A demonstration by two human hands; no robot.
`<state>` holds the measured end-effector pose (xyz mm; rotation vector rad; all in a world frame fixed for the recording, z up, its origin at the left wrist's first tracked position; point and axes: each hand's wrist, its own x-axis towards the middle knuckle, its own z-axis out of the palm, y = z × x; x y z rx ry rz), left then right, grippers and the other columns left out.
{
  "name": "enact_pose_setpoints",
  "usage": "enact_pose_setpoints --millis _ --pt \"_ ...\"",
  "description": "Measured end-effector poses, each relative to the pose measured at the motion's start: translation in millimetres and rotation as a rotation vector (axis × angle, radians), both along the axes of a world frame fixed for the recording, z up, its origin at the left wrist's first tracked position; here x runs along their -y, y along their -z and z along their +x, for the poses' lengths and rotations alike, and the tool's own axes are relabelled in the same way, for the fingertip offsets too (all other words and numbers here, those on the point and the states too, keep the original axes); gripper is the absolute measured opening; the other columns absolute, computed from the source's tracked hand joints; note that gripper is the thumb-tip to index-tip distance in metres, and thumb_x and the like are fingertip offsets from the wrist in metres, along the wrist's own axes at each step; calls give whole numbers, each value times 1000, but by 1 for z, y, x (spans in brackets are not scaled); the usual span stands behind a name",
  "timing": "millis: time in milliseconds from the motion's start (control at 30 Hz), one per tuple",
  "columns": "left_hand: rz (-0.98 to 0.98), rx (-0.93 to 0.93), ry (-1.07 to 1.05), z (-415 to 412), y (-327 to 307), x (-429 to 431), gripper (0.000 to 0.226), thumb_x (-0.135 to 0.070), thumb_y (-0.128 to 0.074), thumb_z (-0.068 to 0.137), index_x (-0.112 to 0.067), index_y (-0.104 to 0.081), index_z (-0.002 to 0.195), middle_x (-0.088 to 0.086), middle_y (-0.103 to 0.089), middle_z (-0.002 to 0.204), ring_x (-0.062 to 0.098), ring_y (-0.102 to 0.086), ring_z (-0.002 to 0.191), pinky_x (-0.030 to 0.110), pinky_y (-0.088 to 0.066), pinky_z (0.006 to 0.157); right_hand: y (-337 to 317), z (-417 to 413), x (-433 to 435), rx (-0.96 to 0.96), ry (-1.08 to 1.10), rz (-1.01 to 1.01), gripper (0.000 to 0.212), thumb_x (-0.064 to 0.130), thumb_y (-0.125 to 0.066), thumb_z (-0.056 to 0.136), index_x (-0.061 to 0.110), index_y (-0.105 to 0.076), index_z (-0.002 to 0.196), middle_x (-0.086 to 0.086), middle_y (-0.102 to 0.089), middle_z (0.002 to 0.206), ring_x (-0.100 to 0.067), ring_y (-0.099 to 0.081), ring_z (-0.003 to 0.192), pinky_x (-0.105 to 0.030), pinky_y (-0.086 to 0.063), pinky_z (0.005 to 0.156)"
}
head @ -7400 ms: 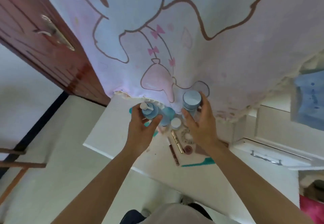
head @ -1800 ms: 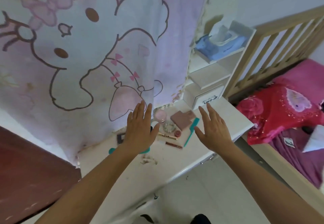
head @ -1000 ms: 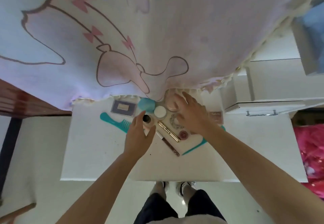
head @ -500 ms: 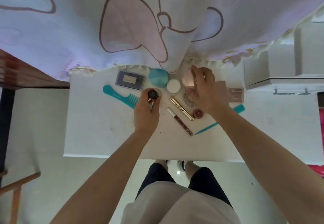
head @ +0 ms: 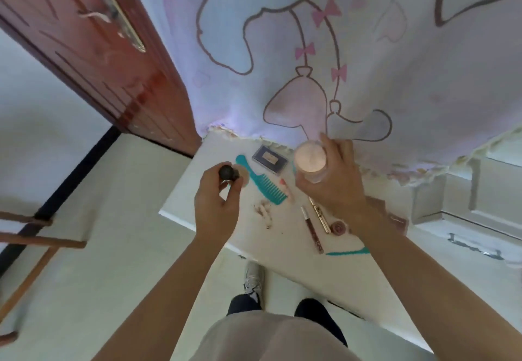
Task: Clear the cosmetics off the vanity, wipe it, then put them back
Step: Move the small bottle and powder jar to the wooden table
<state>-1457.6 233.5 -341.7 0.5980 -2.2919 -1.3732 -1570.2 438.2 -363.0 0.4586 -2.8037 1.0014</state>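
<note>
The left hand (head: 216, 208) is gripping one dark-capped bottle (head: 226, 172) and the right hand (head: 336, 182) is clasping one pink-lidded jar (head: 310, 160), both held above the white vanity (head: 282, 250). Lying on it are two combs, a wide teal comb (head: 262, 182) and a teal tail comb (head: 347, 252), two tubes, a dark red tube (head: 312, 229) and a gold tube (head: 320, 215), one round pot (head: 338, 227) and one dark palette (head: 269, 159), its label too blurred to read. A cartoon curtain (head: 367, 49) is hanging over the back edge.

My right hand (head: 336, 185) grips a round pale-pink jar (head: 310, 160), held upright above the back of the white vanity (head: 214, 148). My left hand (head: 217, 205) pinches a small black-capped bottle (head: 226, 172) over its left edge. On the smudged top lie a teal wide-tooth comb (head: 262, 184) and a dark flat palette (head: 269, 159) just beside it. A dark-red gloss tube (head: 312, 229) and a gold tube (head: 320, 215) lie side by side, with a small round pot (head: 338, 227) next to them. A teal tail comb (head: 347, 252) lies near the front.
</note>
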Motion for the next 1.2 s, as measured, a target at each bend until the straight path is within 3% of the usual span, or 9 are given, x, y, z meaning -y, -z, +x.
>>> enact_pose_setpoints --millis 100,233,433,567,700,867,1067,1200 --pt "7 -70 -166 43 -28 32 25 -10 -65 90 -17 -58 112 -9 -62 107 9 -63 100 26 -53 88 -23 15 51 -24 -123 -119 79 37 -84 60 17 -52 130 -3 -42 118 -10 -48 105 -22 -44 79" --pt "-55 -73 -271 98 -60 84 22 -15 -66 89 -23 -60 109 -7 -63 109 9 -62 101 29 -54 84 -41 45 124 -19 -296 -225 76 33 -84 60 21 -52 128 3 -40 121 -10 -52 107 -24 -47 82" --pt "-215 -70 -508 221 -98 212 17 -15 -67 89 -22 -62 104 -14 -62 105 3 -59 100 19 -52 80 -69 128 298 -32 -602 -279 72 32 -84 61 26 -52 125 12 -47 124 -8 -55 111 -29 -50 83" --pt "-268 -92 -657 300 -113 293 17 -13 -68 88 -17 -62 103 -5 -64 100 5 -60 93 5 -45 70 -77 193 411 -103 -716 -247 76 46 -81 64 25 -52 131 12 -50 125 -8 -56 112 -24 -47 82" --pt "-266 -84 -778 362 -125 355 18 -14 -68 89 -20 -61 104 -6 -61 100 -9 -56 91 2 -42 70 -85 253 493 -114 -834 -244 78 46 -80 69 21 -49 137 11 -50 125 -3 -51 112 -16 -38 82" --pt "-305 -74 -885 408 -123 421 22 -13 -69 87 -16 -63 109 -18 -53 96 -9 -53 92 0 -42 70 -89 288 575 -143 -1016 -220 78 52 -77 72 27 -45 139 15 -51 126 -2 -52 115 -21 -48 87" --pt "-285 -70 -988 424 -102 510 25 -16 -70 87 -17 -63 111 -9 -57 101 8 -59 92 13 -47 73 -77 294 680 -139 -1136 -218 73 52 -76 74 29 -47 136 16 -51 128 -2 -54 115 -28 -53 85" --pt "-275 -73 -1045 419 -91 592 27 -18 -72 85 -23 -64 110 -13 -62 103 6 -61 98 25 -52 78 -64 290 772 -116 -1184 -214 71 55 -74 73 31 -47 135 17 -49 128 -3 -55 114 -28 -54 82"
